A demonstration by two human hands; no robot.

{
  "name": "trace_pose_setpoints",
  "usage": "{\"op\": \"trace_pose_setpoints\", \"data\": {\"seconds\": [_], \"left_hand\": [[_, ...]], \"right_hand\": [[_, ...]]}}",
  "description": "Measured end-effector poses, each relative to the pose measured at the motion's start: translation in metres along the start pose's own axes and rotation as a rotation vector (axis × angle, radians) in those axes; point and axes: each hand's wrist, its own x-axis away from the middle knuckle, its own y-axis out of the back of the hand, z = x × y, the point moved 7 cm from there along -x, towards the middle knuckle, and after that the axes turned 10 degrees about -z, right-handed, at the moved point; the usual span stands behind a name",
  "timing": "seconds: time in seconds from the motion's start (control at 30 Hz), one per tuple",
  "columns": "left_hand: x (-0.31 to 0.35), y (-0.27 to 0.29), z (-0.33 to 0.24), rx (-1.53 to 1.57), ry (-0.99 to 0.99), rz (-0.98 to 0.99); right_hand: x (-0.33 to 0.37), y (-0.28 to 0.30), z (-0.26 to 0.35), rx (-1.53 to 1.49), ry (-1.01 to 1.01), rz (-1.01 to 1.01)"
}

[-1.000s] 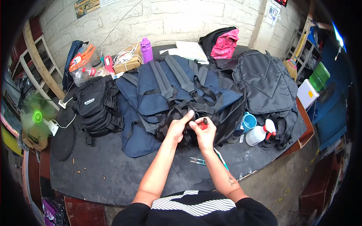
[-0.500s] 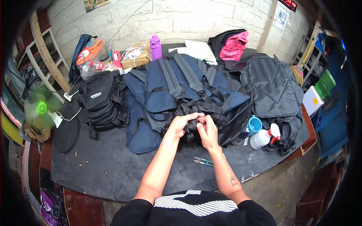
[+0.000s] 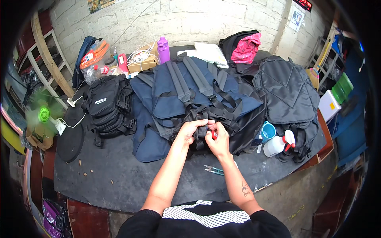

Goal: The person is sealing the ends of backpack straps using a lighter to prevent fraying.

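Observation:
At the near edge of a pile of navy and black backpacks (image 3: 168,101), my two hands work close together. My left hand (image 3: 189,131) is closed on a black webbing strap (image 3: 206,113), part of a bunched tangle of straps and buckles. Close beside it, my right hand (image 3: 218,139) is curled around a small red object (image 3: 214,135); most of it is hidden by the fingers, so its kind does not show. Teal-handled thread snips (image 3: 214,170) lie on the dark table (image 3: 119,174) just below my right hand.
A black bag (image 3: 107,103) stands at left, near a running green fan (image 3: 44,114). To the right are a white spray bottle (image 3: 274,146), a blue cup (image 3: 267,131) and a black backpack (image 3: 285,91). A purple bottle (image 3: 163,50) and a cardboard box (image 3: 147,63) stand behind.
The small red object now shows in my right hand, whose fingers have curled in more. My left hand keeps its place on the strap.

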Motion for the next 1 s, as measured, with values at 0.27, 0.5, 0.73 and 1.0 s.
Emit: {"op": "trace_pose_setpoints", "data": {"seconds": [0.27, 0.5, 0.73, 1.0], "left_hand": [[0.006, -0.003, -0.002, -0.049, -0.014, -0.009], [0.009, 0.007, 0.002, -0.048, -0.111, -0.127], [0.011, -0.002, -0.001, 0.034, -0.114, -0.087], [0.008, -0.007, 0.002, 0.115, -0.073, -0.050]], "right_hand": [[0.001, 0.000, -0.010, -0.104, -0.112, 0.062], [0.010, -0.019, -0.039, -1.034, -0.759, 0.158], [-0.002, -0.004, -0.041, -0.390, -0.248, -0.120], [0.005, 0.001, -0.022, -0.049, -0.119, -0.018]]}}
